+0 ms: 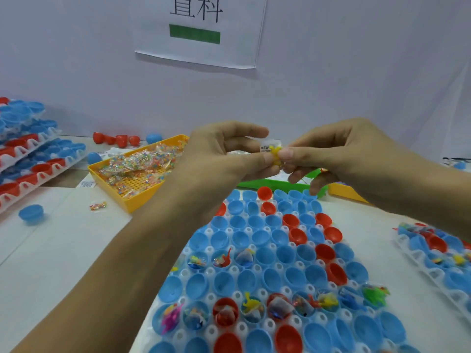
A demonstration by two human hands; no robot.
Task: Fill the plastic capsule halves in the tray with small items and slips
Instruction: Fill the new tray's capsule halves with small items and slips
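A white tray in front of me holds rows of blue and red capsule halves. Several halves in the near rows and three in a middle row contain small toys and slips; most others look empty. Above the tray's far end, my left hand and my right hand meet. Their fingertips pinch a small yellow toy together with a white printed slip, both held in the air.
A yellow bin with packets of coloured beads stands at centre left. A green bin lies behind my hands. Stacked trays of capsule halves sit far left, another filled tray at right. A loose blue half and a bead packet lie on the table.
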